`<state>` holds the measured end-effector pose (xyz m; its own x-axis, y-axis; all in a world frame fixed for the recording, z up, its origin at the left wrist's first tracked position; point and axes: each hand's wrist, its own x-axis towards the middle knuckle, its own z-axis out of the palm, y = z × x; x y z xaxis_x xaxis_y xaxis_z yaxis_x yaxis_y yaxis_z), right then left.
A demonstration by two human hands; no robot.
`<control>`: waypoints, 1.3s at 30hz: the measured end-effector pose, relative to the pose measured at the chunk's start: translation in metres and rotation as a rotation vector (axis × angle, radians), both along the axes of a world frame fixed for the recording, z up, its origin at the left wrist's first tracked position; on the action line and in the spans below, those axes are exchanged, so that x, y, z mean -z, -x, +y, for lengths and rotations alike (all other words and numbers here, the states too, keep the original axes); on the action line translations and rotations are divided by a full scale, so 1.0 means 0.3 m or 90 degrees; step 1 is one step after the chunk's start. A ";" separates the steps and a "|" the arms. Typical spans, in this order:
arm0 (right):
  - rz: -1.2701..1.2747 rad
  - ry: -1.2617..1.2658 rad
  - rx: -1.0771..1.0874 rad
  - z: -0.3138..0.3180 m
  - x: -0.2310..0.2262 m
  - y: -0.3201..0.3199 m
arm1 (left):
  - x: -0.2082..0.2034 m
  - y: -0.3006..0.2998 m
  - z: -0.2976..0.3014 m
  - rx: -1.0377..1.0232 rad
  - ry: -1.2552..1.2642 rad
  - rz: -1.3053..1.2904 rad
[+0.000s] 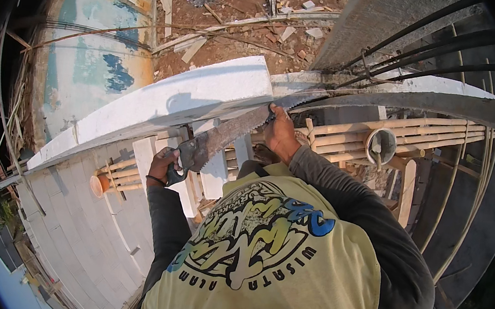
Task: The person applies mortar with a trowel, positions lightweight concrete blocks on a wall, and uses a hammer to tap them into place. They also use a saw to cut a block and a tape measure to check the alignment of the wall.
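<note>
A hand saw (230,130) with a rust-stained blade and dark handle slants across the middle, in front of a white block wall. Its handle sits in my left hand (165,165), fingers wrapped round the grip. Farther up, my right hand (282,135) is closed at the blade's edge, thumb on top, toward the far end. Just beyond the blade lies a thick white block (218,85) on top of the wall, its right end close to my right hand. Part of the blade's tip merges with the dark edge behind it.
Bamboo poles (346,132) run below my right hand, with a round mortar-smeared container (380,147) on them. Dark steel bars (427,50) stick out from a concrete column (369,28) at upper right. Beyond the wall are rubble-strewn soil (245,3) and a weathered painted surface (99,48).
</note>
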<state>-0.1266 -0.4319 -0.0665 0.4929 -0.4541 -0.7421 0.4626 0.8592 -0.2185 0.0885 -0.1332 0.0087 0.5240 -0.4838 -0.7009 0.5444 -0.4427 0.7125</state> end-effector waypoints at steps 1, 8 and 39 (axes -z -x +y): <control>0.006 0.004 0.003 0.001 -0.012 0.002 | -0.004 -0.008 -0.008 0.006 -0.003 0.000; -0.003 0.020 0.036 0.011 -0.097 0.011 | -0.016 -0.101 -0.069 0.050 -0.014 -0.004; 0.061 -0.007 -0.069 0.121 -0.049 0.040 | -0.089 -0.128 0.034 0.057 -0.025 -0.021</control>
<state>-0.1386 -0.3956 -0.0517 0.4651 -0.3943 -0.7926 0.3449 0.9053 -0.2480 0.1268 -0.1231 0.0354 0.5030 -0.5020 -0.7036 0.4779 -0.5168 0.7103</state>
